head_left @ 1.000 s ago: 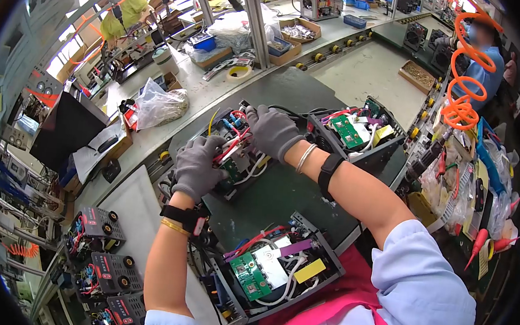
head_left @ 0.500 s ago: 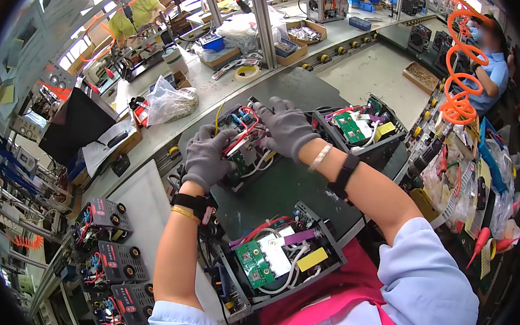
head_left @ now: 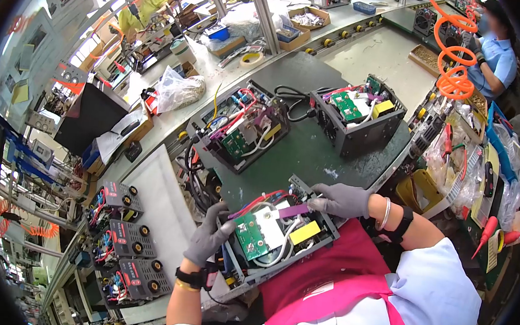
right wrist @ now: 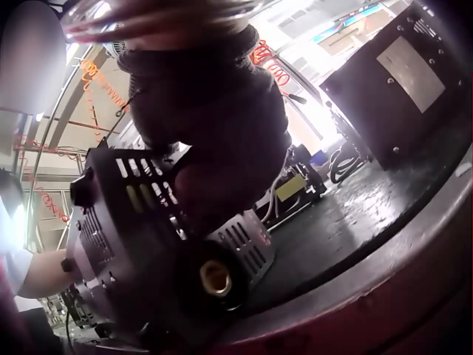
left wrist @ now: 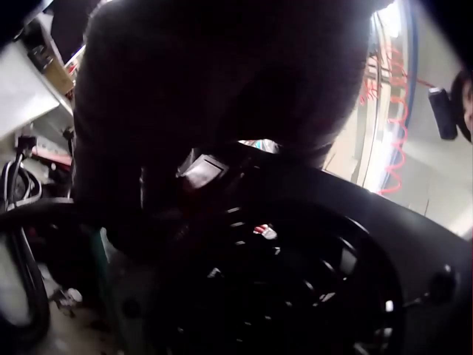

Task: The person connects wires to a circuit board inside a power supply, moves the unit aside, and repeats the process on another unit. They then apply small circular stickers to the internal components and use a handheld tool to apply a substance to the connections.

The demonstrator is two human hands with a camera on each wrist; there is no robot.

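Nearest the body lies an open-topped welding machine (head_left: 253, 235) with a green circuit board, a white plate, a purple strip and a yellow label. My gloved left hand (head_left: 208, 241) grips its left end, thumb and fingers at the top edge; the left wrist view shows that glove dark above a round fan grille (left wrist: 295, 296). Over the opposite end, my gloved right hand (head_left: 345, 201) holds the end panel. In the right wrist view this vented panel (right wrist: 111, 214), with a brass-centred socket (right wrist: 216, 278), sits under the glove, whose fingers are partly hidden.
Farther back on the dark green bench stand a second open machine (head_left: 238, 130) and a third one (head_left: 360, 124), with a black cable (head_left: 290, 93) between them. Several finished-looking units (head_left: 132, 238) line the left side. Screwdrivers (head_left: 485, 235) and plastic bags lie right. Another person (head_left: 493, 65) works behind.
Both hands have left the second machine, where they were among its wires, and come back toward the body onto the nearest machine. The head view has shifted slightly.
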